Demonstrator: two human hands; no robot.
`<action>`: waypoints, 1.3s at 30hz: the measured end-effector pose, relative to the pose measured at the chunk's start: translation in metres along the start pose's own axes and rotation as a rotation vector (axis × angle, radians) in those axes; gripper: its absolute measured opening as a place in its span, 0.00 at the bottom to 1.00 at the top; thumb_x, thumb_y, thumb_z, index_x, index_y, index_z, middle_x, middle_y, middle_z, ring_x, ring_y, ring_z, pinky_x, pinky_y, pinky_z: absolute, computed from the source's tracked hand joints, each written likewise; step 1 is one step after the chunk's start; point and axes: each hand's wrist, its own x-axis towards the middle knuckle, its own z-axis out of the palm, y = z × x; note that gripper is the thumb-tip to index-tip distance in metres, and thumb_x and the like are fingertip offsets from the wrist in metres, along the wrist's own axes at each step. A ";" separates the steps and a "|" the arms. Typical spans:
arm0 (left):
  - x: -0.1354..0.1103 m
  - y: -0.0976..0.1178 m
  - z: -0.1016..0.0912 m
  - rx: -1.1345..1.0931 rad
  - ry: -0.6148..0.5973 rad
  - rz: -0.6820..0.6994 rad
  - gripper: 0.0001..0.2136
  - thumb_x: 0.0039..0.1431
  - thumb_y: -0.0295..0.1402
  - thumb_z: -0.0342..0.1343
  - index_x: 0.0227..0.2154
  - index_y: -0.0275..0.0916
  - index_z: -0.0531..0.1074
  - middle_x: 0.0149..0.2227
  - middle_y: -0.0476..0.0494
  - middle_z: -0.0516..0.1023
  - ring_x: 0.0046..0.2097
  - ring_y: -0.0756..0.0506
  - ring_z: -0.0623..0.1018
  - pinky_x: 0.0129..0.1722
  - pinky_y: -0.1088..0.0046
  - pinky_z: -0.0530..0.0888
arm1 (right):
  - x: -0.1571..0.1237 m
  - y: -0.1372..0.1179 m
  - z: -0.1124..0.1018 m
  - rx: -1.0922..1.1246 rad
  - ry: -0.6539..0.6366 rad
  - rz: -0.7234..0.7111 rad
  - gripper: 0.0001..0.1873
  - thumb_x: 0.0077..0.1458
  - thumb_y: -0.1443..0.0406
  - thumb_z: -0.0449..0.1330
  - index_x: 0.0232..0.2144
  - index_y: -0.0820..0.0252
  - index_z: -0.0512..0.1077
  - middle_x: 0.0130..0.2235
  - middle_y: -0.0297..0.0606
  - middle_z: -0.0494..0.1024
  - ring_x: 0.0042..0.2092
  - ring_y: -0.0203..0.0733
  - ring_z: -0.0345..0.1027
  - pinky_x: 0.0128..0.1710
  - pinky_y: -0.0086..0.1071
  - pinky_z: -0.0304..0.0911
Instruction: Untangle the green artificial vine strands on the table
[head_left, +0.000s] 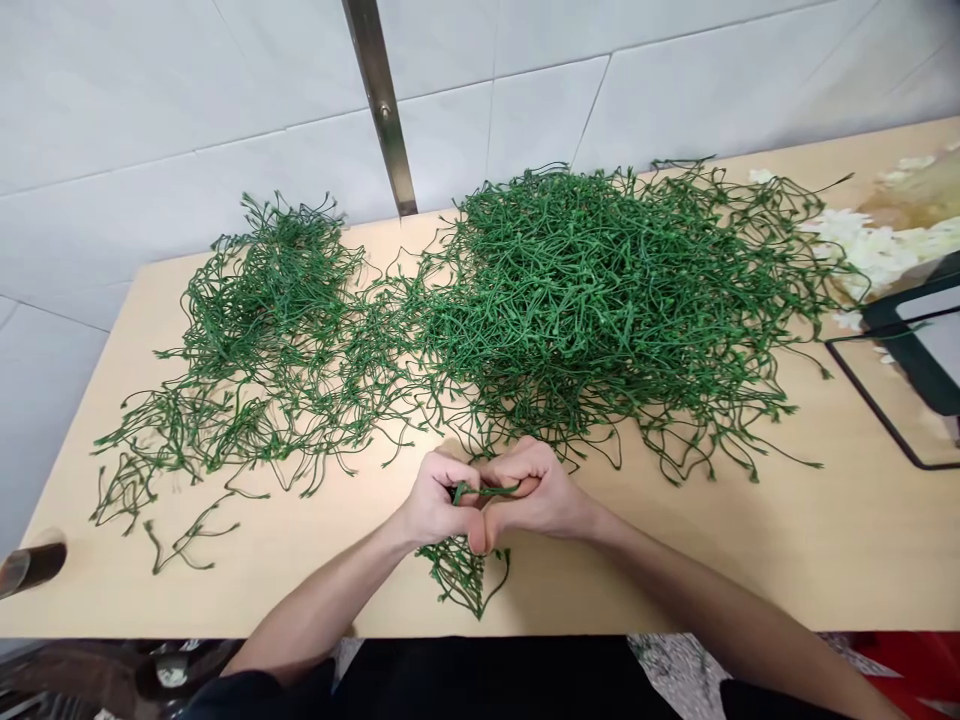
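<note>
My left hand [448, 497] and my right hand [529, 490] meet near the front of the table, thumbs pressed together. Both are closed on one thin green plastic stem [491, 490] that spans between them. Below the hands, a small bunch of green stems [459, 575] lies close to the table's front edge. Just beyond my fingers rises a large heap of green plastic stems [585, 280], tangled and with small budded tips. To the left, a smaller pile [277, 290] trails into loose stems. The fingers hide parts of the held stem.
White artificial flowers [855, 245] and a dark-framed object [915, 340] are at the right end of the wooden table [750, 560]. A metal post [386, 120] stands against the tiled wall behind. A brown cylindrical end [34, 568] juts in at the left edge.
</note>
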 end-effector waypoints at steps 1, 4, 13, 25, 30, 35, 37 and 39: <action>0.001 0.001 0.000 0.000 0.028 0.015 0.33 0.44 0.53 0.64 0.10 0.37 0.47 0.13 0.56 0.46 0.19 0.57 0.46 0.18 0.73 0.44 | -0.001 0.000 0.001 -0.005 0.030 -0.039 0.42 0.39 0.50 0.71 0.13 0.59 0.41 0.17 0.24 0.41 0.21 0.26 0.34 0.19 0.30 0.31; 0.007 0.007 -0.010 -0.034 0.135 0.069 0.35 0.45 0.46 0.67 0.11 0.37 0.42 0.13 0.58 0.44 0.17 0.58 0.46 0.17 0.75 0.44 | -0.002 0.000 0.001 -0.006 0.146 -0.162 0.40 0.47 0.57 0.69 0.15 0.58 0.37 0.17 0.24 0.41 0.20 0.26 0.35 0.19 0.30 0.36; 0.018 0.020 -0.028 -0.205 0.128 -0.009 0.18 0.60 0.44 0.55 0.22 0.35 0.70 0.18 0.46 0.71 0.25 0.48 0.71 0.26 0.72 0.65 | 0.005 -0.016 -0.028 -0.675 0.400 -0.345 0.07 0.58 0.61 0.59 0.35 0.59 0.70 0.33 0.40 0.73 0.39 0.42 0.65 0.40 0.38 0.63; 0.017 0.011 -0.025 -0.009 0.198 0.054 0.13 0.64 0.44 0.49 0.32 0.39 0.65 0.31 0.47 0.62 0.34 0.47 0.63 0.36 0.70 0.61 | 0.007 -0.006 -0.014 -0.695 0.187 -0.499 0.05 0.57 0.71 0.60 0.37 0.61 0.74 0.36 0.42 0.78 0.39 0.41 0.70 0.40 0.37 0.69; 0.014 0.011 -0.024 0.040 0.132 0.037 0.14 0.65 0.45 0.47 0.33 0.39 0.63 0.34 0.47 0.61 0.38 0.46 0.62 0.39 0.70 0.60 | 0.007 0.008 -0.007 -0.709 0.138 -0.437 0.10 0.60 0.69 0.57 0.44 0.61 0.73 0.40 0.43 0.78 0.43 0.42 0.69 0.45 0.39 0.69; 0.014 0.013 -0.024 0.085 0.081 0.006 0.15 0.65 0.46 0.46 0.32 0.39 0.63 0.33 0.46 0.60 0.37 0.46 0.61 0.39 0.70 0.61 | 0.008 0.007 -0.009 -0.696 0.078 -0.366 0.03 0.59 0.69 0.58 0.35 0.60 0.73 0.35 0.39 0.78 0.39 0.40 0.66 0.42 0.35 0.65; 0.014 0.014 -0.025 0.086 0.073 0.006 0.14 0.64 0.45 0.49 0.32 0.38 0.63 0.33 0.47 0.60 0.37 0.47 0.61 0.38 0.70 0.61 | 0.008 0.005 -0.010 -0.655 0.061 -0.314 0.04 0.60 0.69 0.57 0.33 0.60 0.71 0.34 0.39 0.76 0.38 0.40 0.66 0.41 0.34 0.64; 0.014 0.014 -0.027 0.069 0.068 0.010 0.13 0.61 0.43 0.54 0.32 0.38 0.64 0.33 0.47 0.61 0.36 0.48 0.62 0.38 0.72 0.62 | 0.007 0.001 -0.011 -0.614 0.055 -0.229 0.05 0.61 0.68 0.55 0.32 0.60 0.70 0.33 0.38 0.74 0.37 0.38 0.65 0.39 0.32 0.64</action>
